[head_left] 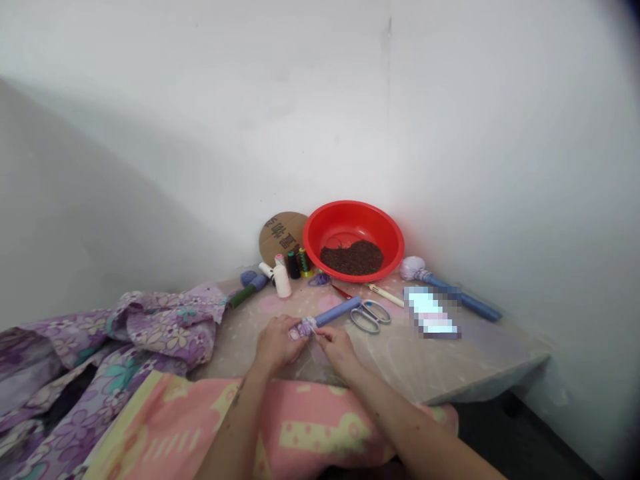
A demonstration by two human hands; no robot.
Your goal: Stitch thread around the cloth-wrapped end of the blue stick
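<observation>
My left hand [277, 343] is closed around the purple flowered fabric [303, 327] gathered at one end of a stick wrapped in blue-violet [339, 311]. The stick slants up to the right, its far end near grey-handled scissors [369, 317]. My right hand [336, 345] pinches at the edge of the gathered cloth; what looks like a thin pale thread runs from its fingertips to the fabric. The cloth end inside my left hand is partly hidden by the fingers.
Behind stands a red basin [393, 257] with dark grains [355, 259], beside thread spools [283, 281] and a cardboard disc [283, 233]. A similar blue-handled stick [470, 300] and a pixelated bright screen [433, 313] lie right. Flowered cloth [150, 320] covers the left side; a pink-yellow cloth [310, 417] hangs in front.
</observation>
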